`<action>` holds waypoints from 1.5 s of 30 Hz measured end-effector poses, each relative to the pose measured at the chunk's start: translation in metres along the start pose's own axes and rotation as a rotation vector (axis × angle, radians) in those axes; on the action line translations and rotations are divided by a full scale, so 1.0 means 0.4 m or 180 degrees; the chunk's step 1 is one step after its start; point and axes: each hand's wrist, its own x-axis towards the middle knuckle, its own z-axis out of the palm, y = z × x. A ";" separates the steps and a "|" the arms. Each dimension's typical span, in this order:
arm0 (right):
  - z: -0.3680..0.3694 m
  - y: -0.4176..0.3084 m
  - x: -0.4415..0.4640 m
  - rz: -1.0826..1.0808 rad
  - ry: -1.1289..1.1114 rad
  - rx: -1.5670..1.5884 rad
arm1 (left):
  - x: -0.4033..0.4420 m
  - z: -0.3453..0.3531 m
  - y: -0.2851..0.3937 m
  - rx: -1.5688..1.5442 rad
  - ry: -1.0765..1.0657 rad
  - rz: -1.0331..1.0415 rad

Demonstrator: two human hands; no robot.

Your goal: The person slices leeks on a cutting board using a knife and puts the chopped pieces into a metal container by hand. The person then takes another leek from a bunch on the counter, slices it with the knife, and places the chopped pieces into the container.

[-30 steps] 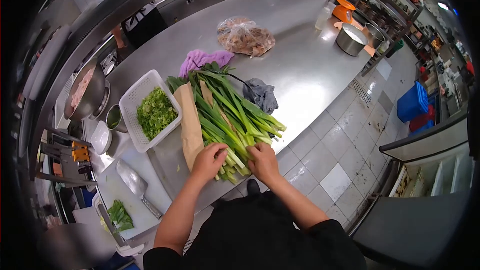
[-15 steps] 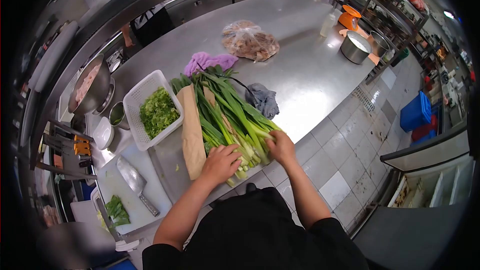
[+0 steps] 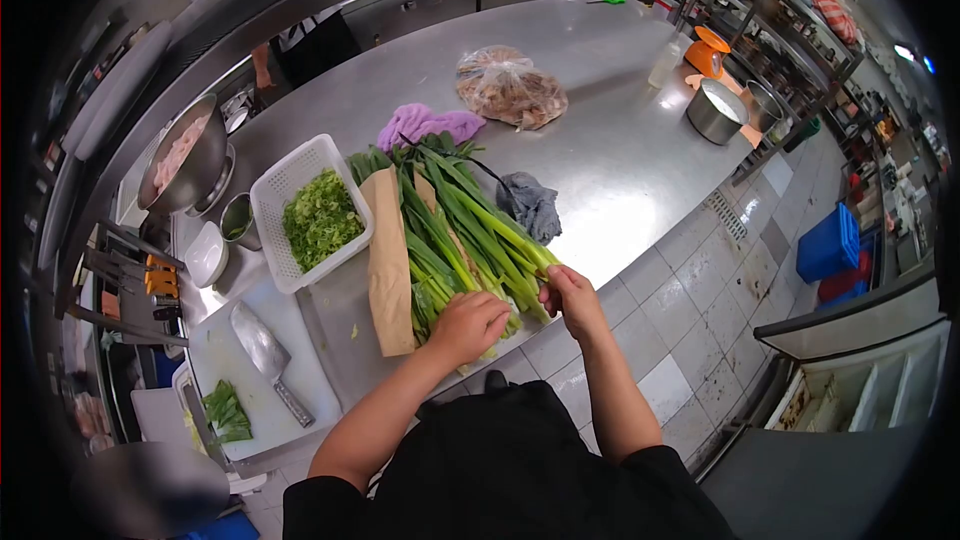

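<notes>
A big bundle of green onions (image 3: 450,220) lies on the steel table, its pale ends toward me at the near edge. My left hand (image 3: 468,325) is over the pale ends of the bundle, fingers curled in against the stalks; its fingertips are partly hidden. At the right side of the bundle, my right hand (image 3: 575,302) pinches the end of one stalk between thumb and fingers. Brown paper (image 3: 388,270) lies along the bundle's left side, with another strip among the leaves.
Left are a white basket (image 3: 275,230) of chopped greens and a cutting board (image 3: 300,365) with a cleaver (image 3: 262,345). Beyond the bundle lie a purple cloth (image 3: 425,126), a grey crumpled cloth (image 3: 532,206) and a filled plastic bag (image 3: 510,88). A metal pot (image 3: 712,118) stands far right.
My right hand has closed on a stalk end and lifted it slightly. My left hand has shifted right, its fingers more curled. The view has shifted a little.
</notes>
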 end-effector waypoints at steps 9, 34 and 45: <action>0.037 0.000 -0.128 0.0245 -0.0380 0.1144 | 0.001 -0.036 0.043 -0.1232 -0.0014 -0.1360; 0.943 0.219 -0.304 -0.1678 -0.2240 -0.1891 | -0.754 -0.609 -0.103 -0.2845 0.2076 -0.2798; 1.329 0.396 -0.275 -0.1387 -0.1179 -0.3690 | -1.032 -0.862 -0.469 0.1154 0.0231 -0.1830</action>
